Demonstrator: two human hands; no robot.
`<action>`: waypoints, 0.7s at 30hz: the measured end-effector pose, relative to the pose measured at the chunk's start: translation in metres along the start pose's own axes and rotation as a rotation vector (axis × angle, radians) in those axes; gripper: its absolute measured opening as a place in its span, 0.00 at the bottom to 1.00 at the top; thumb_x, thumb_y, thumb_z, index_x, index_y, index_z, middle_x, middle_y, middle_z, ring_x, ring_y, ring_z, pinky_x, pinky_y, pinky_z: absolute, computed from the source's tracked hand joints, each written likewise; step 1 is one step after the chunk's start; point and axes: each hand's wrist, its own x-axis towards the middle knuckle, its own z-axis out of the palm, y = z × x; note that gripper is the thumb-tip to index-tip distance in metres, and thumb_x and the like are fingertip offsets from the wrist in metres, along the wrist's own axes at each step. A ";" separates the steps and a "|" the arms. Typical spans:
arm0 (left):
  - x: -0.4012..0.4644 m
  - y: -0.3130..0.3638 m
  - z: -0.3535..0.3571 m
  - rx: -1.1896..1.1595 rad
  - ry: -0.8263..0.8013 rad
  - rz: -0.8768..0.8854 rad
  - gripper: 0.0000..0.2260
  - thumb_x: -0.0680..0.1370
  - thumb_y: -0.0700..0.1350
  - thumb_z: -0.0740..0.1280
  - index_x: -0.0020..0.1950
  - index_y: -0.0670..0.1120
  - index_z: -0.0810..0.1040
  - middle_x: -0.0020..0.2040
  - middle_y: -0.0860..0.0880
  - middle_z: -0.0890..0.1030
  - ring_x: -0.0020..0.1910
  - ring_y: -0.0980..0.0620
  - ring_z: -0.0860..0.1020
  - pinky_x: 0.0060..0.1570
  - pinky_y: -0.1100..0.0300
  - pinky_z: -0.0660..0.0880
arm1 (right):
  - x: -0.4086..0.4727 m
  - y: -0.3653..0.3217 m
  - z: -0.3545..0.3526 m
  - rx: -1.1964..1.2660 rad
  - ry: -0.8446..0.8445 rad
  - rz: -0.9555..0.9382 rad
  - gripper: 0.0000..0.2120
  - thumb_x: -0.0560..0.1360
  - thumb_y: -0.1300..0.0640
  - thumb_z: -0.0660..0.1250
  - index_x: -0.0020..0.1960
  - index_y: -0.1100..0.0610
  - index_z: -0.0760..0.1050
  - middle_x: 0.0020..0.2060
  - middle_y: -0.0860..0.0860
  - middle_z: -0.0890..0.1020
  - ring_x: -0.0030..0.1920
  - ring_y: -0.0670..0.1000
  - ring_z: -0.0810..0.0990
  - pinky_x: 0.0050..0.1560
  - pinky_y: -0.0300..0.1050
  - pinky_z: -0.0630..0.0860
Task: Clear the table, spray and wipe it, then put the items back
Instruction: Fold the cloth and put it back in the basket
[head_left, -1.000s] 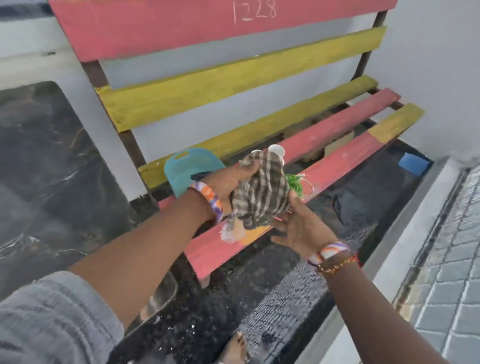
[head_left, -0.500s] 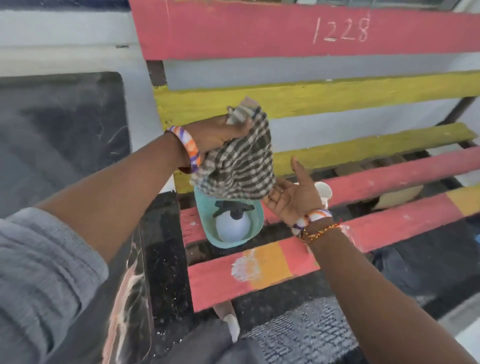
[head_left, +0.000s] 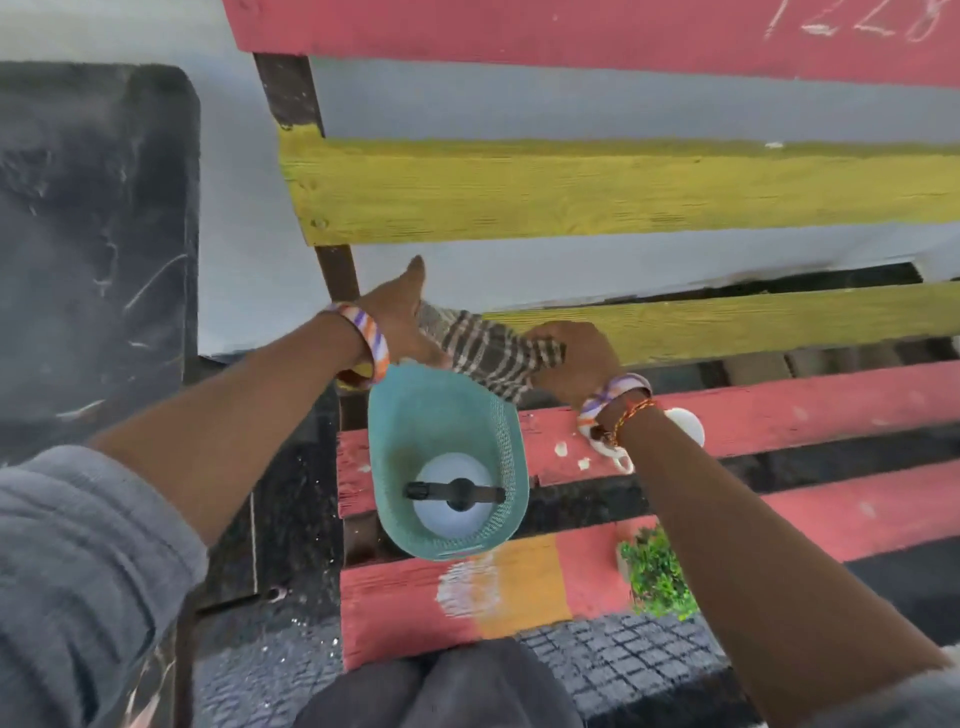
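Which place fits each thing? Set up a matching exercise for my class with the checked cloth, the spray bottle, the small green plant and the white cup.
Things:
1. checked cloth
2. spray bottle
3. small green plant
4. white cup

Places:
A. inside the teal basket
B. on the front slat, right of the basket
C. held by both hands, left hand and right hand
D. behind the right wrist

Pairs: 1-C, 2-A, 3-B, 4-D

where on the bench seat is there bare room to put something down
Free: the red slats right of the white cup, and the front slat left of the green plant, around its orange patch. Crowded: the left end, where the teal basket holds the spray bottle, and both hands hold the checked cloth behind it.
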 end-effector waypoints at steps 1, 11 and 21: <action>0.000 -0.003 0.004 0.020 0.014 0.052 0.44 0.70 0.38 0.73 0.76 0.43 0.48 0.77 0.42 0.55 0.75 0.45 0.58 0.72 0.55 0.59 | 0.003 0.000 0.000 -0.021 0.000 0.000 0.19 0.68 0.60 0.70 0.58 0.56 0.79 0.56 0.54 0.81 0.55 0.52 0.78 0.48 0.36 0.67; -0.010 -0.031 0.022 -0.921 0.341 -0.158 0.16 0.66 0.40 0.75 0.52 0.39 0.79 0.40 0.46 0.78 0.43 0.49 0.79 0.55 0.52 0.71 | 0.013 0.006 0.015 0.876 -0.126 0.185 0.09 0.54 0.49 0.71 0.29 0.54 0.76 0.34 0.54 0.76 0.40 0.52 0.73 0.45 0.45 0.70; 0.000 -0.049 0.058 -0.707 0.201 -0.350 0.45 0.65 0.46 0.77 0.74 0.38 0.55 0.67 0.39 0.70 0.60 0.40 0.74 0.60 0.46 0.73 | 0.017 0.018 0.049 0.668 -0.221 0.229 0.33 0.69 0.71 0.67 0.69 0.60 0.55 0.53 0.59 0.73 0.52 0.59 0.76 0.55 0.59 0.77</action>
